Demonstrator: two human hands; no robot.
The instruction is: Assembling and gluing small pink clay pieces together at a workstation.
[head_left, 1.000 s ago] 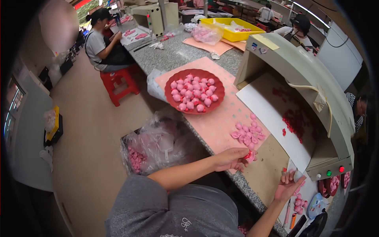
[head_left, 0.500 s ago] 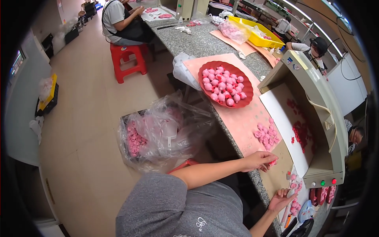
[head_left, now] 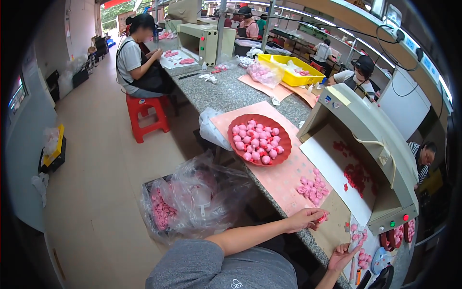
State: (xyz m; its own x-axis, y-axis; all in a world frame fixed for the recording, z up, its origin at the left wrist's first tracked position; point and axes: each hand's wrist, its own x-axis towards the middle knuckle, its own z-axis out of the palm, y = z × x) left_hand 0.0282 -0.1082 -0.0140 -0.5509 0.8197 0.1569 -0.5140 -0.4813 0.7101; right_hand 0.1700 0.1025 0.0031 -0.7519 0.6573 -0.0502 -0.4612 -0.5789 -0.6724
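Note:
My left hand (head_left: 307, 220) is closed in a pinch over the table's near edge, with a small pink-and-red piece (head_left: 322, 218) between thumb and fingertips. Lower right, my right hand (head_left: 341, 256) curls its fingers round a small whitish object (head_left: 355, 244), its kind unclear. Beside that hand lie several small pink pieces (head_left: 365, 260). Beyond my left hand is a loose pile of pink pieces (head_left: 314, 187) on a pink sheet (head_left: 284, 188). A red scalloped bowl (head_left: 240, 155) farther off holds many round pink pieces with red parts.
A grey open-fronted machine (head_left: 387, 219) stands at right, red pieces (head_left: 356, 178) on the white sheet inside. Below left, a plastic-draped crate (head_left: 149, 212) holds pink pieces. A yellow tray (head_left: 308, 82) sits farther along the speckled table (head_left: 211, 98). Co-workers sit around; one uses a red stool (head_left: 144, 113).
The view has tilted up, so more of the far room shows. My left hand keeps its pinch on the small piece; my right hand stays by the pink pieces with the whitish object.

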